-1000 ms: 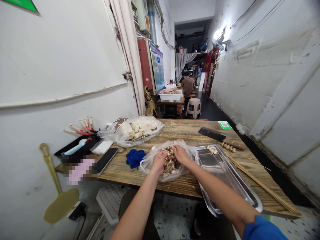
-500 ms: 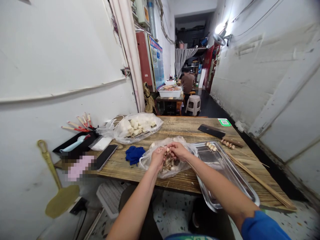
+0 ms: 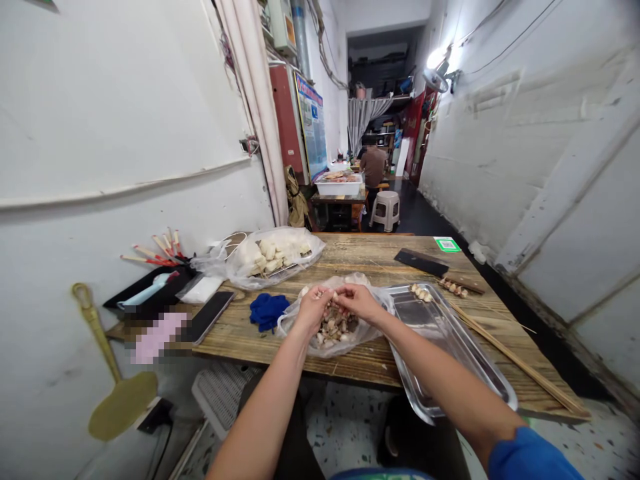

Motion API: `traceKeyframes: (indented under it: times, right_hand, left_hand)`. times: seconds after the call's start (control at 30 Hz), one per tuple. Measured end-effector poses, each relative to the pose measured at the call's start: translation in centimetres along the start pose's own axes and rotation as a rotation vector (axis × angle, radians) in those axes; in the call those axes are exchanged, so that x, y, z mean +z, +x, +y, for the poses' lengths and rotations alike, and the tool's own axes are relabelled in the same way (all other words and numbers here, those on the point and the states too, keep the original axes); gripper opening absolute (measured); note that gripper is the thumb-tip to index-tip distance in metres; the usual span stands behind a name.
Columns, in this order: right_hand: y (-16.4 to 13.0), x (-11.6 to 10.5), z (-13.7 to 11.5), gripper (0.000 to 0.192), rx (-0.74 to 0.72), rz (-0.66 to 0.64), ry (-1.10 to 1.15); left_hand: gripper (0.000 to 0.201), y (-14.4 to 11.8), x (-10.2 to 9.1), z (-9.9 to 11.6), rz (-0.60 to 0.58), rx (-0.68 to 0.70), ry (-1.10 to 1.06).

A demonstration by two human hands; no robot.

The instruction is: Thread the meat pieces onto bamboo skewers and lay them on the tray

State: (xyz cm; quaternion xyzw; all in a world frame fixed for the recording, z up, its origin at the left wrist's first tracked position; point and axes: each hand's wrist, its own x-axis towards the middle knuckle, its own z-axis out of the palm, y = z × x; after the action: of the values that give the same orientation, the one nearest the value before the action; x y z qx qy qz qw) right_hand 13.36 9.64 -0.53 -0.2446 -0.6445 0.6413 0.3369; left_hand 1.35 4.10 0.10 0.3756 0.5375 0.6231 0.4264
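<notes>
At the left end of the brown wooden desk (image 3: 360, 257) stood an open black box (image 3: 133, 283) holding a light-blue implement. Next to it lay a flat, dark rectangular device (image 3: 213, 317), then a crumpled royal-blue cloth (image 3: 269, 312). Behind the cloth sat a translucent plastic bag of cream-coloured chunks (image 3: 273, 257).

At the near middle, the left hand (image 3: 314, 310) was over a second, opened translucent plastic bag (image 3: 295, 321), which contained many small, pale-and-brown, clove-like pieces (image 3: 336, 328). The right hand (image 3: 357, 301) was directly opposite, also over the pieces. The fingers of both hands were bent, their tips drawn close together; whether they pinched a piece could not be told.

To the right, a shallow, rectangular, shiny metal tray (image 3: 415, 320) held a short row of threaded pale pieces (image 3: 421, 292) at its far end. Beyond it lay a dark-bladed knife (image 3: 423, 262) with a brown handle, a second threaded row (image 3: 453, 287) just beside that handle. Furthest right lay a bundle of thin tan sticks (image 3: 520, 360).
</notes>
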Motion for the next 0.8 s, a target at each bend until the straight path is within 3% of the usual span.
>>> traceKeyframes:
  times: [0.3, 0.5, 0.6, 0.7, 0.8]
  right_hand:
    - [-0.6, -0.5, 1.0, 0.021, 0.077, -0.083, -0.056]
    - [-0.4, 0.1, 1.0, 0.012, 0.070, -0.043, -0.226]
    - [-0.1, -0.3, 1.0, 0.007, 0.074, -0.048, -0.353]
    - [0.0, -1.4, 1.2, 0.005, 0.066, -0.057, -0.517]
    - [-0.1, -2.3, 1.2, 0.007, 0.024, -0.036, -0.674]
  left_hand:
    - [0.024, -0.5, -0.1, -0.8, -0.037, 0.057, 0.256]
    - [0.025, -0.3, 0.3, -0.8, 0.008, 0.060, 0.297]
    - [0.027, 0.1, -0.4, -0.7, 0.037, 0.090, 0.455]
    - [0.022, 0.2, -1.4, -0.7, -0.020, 0.098, 0.703]
    - [0.017, 0.0, -2.0, -0.9, -0.109, 0.069, 0.806]
